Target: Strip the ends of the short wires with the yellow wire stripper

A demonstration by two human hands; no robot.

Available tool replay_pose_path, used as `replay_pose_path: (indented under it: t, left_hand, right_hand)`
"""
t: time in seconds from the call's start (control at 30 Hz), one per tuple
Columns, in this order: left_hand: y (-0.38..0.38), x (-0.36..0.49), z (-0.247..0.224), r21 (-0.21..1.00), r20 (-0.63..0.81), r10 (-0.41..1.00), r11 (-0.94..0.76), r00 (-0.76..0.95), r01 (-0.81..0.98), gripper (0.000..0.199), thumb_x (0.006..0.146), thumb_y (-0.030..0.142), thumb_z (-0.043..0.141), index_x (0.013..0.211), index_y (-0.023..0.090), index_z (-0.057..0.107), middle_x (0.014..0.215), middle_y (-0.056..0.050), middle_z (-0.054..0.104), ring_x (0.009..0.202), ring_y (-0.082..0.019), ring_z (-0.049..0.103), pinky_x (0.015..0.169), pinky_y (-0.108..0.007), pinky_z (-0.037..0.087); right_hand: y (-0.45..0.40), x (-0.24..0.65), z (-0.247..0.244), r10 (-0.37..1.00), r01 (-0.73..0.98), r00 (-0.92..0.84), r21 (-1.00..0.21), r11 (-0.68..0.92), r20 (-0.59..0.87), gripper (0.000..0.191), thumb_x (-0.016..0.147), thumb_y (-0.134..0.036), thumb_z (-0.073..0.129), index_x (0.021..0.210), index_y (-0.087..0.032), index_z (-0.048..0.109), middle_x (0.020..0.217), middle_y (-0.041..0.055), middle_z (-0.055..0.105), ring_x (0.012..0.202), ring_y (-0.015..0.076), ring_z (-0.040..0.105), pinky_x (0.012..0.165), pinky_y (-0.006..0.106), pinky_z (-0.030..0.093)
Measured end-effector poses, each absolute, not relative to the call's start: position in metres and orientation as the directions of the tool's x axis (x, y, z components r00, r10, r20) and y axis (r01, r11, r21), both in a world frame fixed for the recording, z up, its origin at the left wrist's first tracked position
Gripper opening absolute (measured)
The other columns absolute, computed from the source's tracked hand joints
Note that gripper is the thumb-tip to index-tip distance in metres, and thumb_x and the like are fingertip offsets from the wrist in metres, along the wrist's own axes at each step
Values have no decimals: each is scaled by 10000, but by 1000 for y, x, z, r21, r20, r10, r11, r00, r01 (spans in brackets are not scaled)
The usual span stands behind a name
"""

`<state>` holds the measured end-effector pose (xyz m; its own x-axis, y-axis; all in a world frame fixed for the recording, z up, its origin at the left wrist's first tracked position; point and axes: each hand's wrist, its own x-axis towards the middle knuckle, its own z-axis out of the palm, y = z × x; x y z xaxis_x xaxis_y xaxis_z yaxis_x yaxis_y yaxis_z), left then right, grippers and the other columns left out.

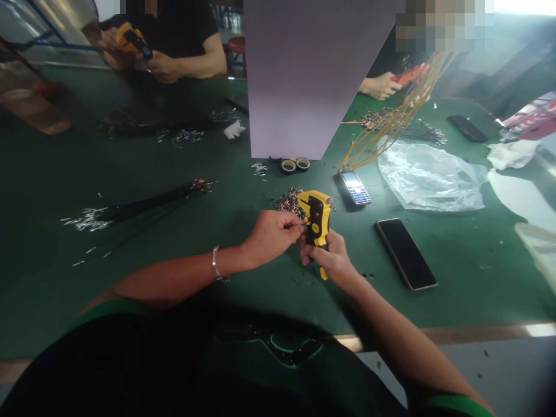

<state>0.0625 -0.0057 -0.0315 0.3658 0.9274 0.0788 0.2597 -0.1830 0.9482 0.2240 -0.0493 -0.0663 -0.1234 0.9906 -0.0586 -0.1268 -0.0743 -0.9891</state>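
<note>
My right hand [332, 255] is wrapped round the handle of a yellow and black wire stripper [319, 217], held upright with its head pointing up. My left hand [275, 234] is pinched close beside the tool's jaws, with a thin dark wire [303, 224] between thumb and fingertips; most of the wire is hidden. Behind both hands lies a heap of wire ends with copper tips [290, 200]. To the left, a bundle of black wires [143, 205] rests on the green table [243, 301], its left ends bearing silver terminals.
A smartphone [407, 253], a keypad phone [355, 186] and a clear plastic bag [430, 174] lie to the right. Two tape rolls [295, 165] sit before a pale upright panel [304, 75]. Across the table, co-workers' hands [165, 66] hold tools. Yellow wires [391, 127] hang at right.
</note>
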Motion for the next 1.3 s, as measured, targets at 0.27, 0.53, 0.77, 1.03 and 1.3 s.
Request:
replay_pose_path:
  t: [0.27, 0.53, 0.77, 1.03, 1.3]
  left_hand:
    - [-1, 62, -38, 949, 33, 929, -145, 369, 279, 170, 758, 172, 570, 629, 154, 679, 532, 12, 602, 513, -85, 517, 503, -214, 402]
    - [9, 62, -41, 963, -83, 916, -28, 392, 269, 150, 756, 138, 583, 658, 135, 696, 535, 15, 615, 519, -79, 538, 542, -204, 429]
    - [14, 60, -43, 967, -185, 918, 106, 351, 234, 130, 762, 110, 596, 787, 130, 721, 558, 16, 644, 444, -59, 476, 456, -207, 372]
    - [18, 59, -34, 959, -261, 922, 213, 288, 186, 95, 745, 66, 617, 688, 123, 667, 542, 13, 626, 410, -41, 425, 444, -218, 347]
    - [24, 56, -29, 950, -271, 925, 212, 266, 230, 107, 734, 55, 608, 686, 131, 666, 551, 13, 620, 415, -42, 412, 441, -227, 308]
  right_hand:
    - [-49, 221, -67, 990, -47, -100, -994, -101, -96, 133, 649, -168, 601, 755, -204, 530, 449, -77, 542, 342, 101, 469, 392, 243, 392]
    - [-41, 224, -78, 994, 45, -63, -996, -83, -86, 135, 616, -204, 575, 748, -190, 553, 472, -57, 593, 400, 121, 525, 450, 251, 415]
    - [-36, 221, -81, 994, 21, -49, -995, -97, -98, 143, 600, -209, 563, 741, -192, 543, 451, -69, 560, 370, 108, 487, 411, 236, 392]
    - [-34, 219, -87, 997, 89, -16, -993, -77, -78, 143, 606, -197, 562, 748, -191, 550, 480, -74, 536, 362, 107, 494, 395, 234, 399]
    - [-32, 221, -86, 997, 103, -30, -992, -73, -76, 142, 621, -213, 596, 756, -190, 558, 498, -66, 537, 370, 110, 487, 405, 246, 388]
